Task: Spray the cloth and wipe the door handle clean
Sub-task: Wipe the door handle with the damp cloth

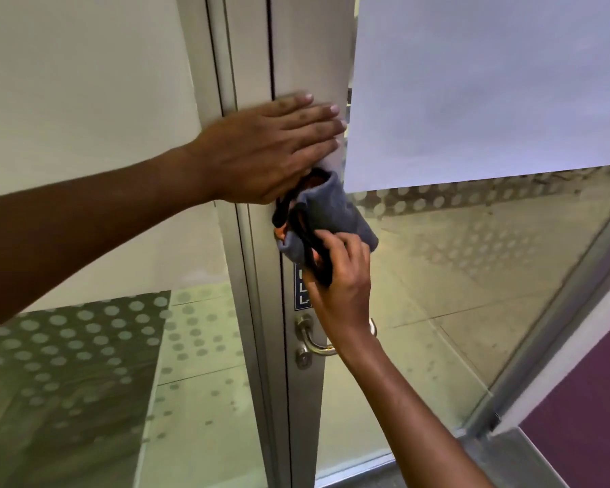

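Grey cloth [326,214] in right hand [338,287] grip, against aluminium door frame [305,399]; left hand [261,153] flat, splayed.

Cloth [326,213] above door handle [312,341] (left hand [261,153] higher up)

Door frame [261,311]: brushed aluminium-look metal, matt satin grey, smooth; door handle [314,345] and the round lock cylinder [303,357] below it: polished steel-look metal, glossy with bright highlights. Door glass [472,276]: clear and reflective in the lower part, carrying a band of frosted dots [437,202], with a matt, milky frosted film [490,82] above; side panel [67,346] likewise glazed and dotted. Cloth [331,209]: soft grey microfibre-type fabric, matt, finely napped, edged with black and orange trim; floor tiles [419,294] beyond the glass: pale, smooth, semi-gloss
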Demonstrator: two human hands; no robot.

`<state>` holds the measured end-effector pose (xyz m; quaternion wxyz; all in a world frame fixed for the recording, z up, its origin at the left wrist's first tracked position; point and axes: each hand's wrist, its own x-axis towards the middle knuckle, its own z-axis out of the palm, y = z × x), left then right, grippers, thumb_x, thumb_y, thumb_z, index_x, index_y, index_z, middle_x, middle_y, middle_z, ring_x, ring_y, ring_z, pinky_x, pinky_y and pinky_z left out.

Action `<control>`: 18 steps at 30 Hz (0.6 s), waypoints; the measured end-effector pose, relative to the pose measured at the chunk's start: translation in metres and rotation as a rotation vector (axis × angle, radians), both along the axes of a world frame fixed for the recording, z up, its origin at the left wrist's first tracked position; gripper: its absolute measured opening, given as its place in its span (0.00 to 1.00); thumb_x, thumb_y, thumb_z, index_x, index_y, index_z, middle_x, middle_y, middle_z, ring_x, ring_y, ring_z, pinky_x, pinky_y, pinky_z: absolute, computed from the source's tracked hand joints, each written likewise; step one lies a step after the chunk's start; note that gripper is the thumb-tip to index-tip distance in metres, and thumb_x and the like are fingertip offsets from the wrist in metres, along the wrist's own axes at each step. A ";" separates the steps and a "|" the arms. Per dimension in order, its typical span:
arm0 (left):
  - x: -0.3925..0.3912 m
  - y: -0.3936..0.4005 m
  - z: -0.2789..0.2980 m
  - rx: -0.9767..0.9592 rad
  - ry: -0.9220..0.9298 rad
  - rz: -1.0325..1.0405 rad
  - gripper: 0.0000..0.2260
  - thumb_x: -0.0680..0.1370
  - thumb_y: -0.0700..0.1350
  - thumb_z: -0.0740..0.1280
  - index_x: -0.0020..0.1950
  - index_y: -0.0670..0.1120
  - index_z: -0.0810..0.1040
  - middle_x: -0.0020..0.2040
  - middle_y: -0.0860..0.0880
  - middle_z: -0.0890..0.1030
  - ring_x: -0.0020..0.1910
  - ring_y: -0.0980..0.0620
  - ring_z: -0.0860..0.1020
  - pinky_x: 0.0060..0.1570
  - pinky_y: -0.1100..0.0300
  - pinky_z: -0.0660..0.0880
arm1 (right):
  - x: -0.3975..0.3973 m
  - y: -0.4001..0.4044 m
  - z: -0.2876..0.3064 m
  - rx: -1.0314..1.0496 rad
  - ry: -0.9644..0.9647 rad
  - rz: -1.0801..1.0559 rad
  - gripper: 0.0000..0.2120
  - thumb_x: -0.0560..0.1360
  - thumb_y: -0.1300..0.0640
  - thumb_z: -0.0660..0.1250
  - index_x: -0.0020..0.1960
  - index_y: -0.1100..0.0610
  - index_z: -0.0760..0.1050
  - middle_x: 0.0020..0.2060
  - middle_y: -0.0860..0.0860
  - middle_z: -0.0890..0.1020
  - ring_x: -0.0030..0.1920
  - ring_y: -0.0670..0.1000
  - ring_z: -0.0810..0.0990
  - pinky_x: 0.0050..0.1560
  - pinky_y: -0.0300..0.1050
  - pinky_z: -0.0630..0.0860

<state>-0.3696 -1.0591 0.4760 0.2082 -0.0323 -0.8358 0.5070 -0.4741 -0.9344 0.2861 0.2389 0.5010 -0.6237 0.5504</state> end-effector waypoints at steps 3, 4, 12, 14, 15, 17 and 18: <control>-0.001 -0.002 0.001 -0.014 -0.018 0.009 0.27 0.85 0.54 0.43 0.78 0.39 0.60 0.79 0.37 0.63 0.80 0.39 0.60 0.79 0.43 0.57 | 0.006 -0.007 -0.002 0.051 0.049 -0.035 0.22 0.71 0.62 0.73 0.64 0.57 0.73 0.52 0.58 0.78 0.51 0.54 0.72 0.45 0.53 0.79; -0.001 -0.002 0.001 -0.015 -0.019 0.011 0.27 0.86 0.54 0.42 0.78 0.39 0.60 0.79 0.37 0.62 0.80 0.39 0.59 0.79 0.43 0.57 | 0.007 -0.008 -0.001 0.063 0.055 -0.043 0.20 0.73 0.62 0.72 0.63 0.58 0.73 0.52 0.58 0.78 0.50 0.54 0.72 0.44 0.53 0.79; -0.001 -0.003 -0.001 -0.029 -0.019 0.009 0.27 0.85 0.53 0.42 0.79 0.39 0.59 0.80 0.37 0.61 0.81 0.39 0.58 0.80 0.43 0.55 | 0.006 0.004 -0.006 0.311 0.082 -0.063 0.18 0.72 0.64 0.73 0.60 0.57 0.76 0.47 0.55 0.80 0.44 0.54 0.77 0.37 0.49 0.79; -0.001 -0.003 -0.001 -0.031 -0.014 0.008 0.27 0.86 0.52 0.43 0.79 0.39 0.59 0.80 0.37 0.61 0.81 0.39 0.59 0.80 0.43 0.55 | 0.009 0.008 -0.019 0.405 0.043 -0.067 0.17 0.71 0.64 0.73 0.59 0.56 0.77 0.47 0.54 0.81 0.44 0.54 0.78 0.39 0.50 0.79; -0.002 -0.003 -0.001 -0.032 -0.010 0.009 0.27 0.86 0.53 0.43 0.79 0.39 0.59 0.80 0.37 0.61 0.80 0.39 0.59 0.80 0.43 0.56 | 0.010 0.009 -0.027 0.453 0.020 -0.065 0.17 0.72 0.64 0.73 0.59 0.56 0.77 0.47 0.54 0.81 0.45 0.54 0.78 0.40 0.50 0.79; -0.002 -0.003 -0.001 -0.033 -0.007 0.017 0.27 0.86 0.53 0.43 0.79 0.39 0.59 0.80 0.37 0.62 0.80 0.39 0.59 0.80 0.43 0.56 | 0.012 0.012 -0.041 0.547 -0.014 -0.051 0.18 0.71 0.62 0.74 0.60 0.54 0.76 0.49 0.53 0.81 0.46 0.54 0.79 0.43 0.50 0.80; -0.002 -0.003 -0.001 -0.033 -0.006 0.020 0.27 0.85 0.54 0.43 0.80 0.39 0.59 0.80 0.37 0.62 0.80 0.39 0.59 0.79 0.43 0.56 | 0.012 0.013 -0.047 0.588 -0.020 -0.040 0.19 0.71 0.61 0.74 0.61 0.53 0.75 0.50 0.52 0.81 0.48 0.53 0.79 0.45 0.49 0.80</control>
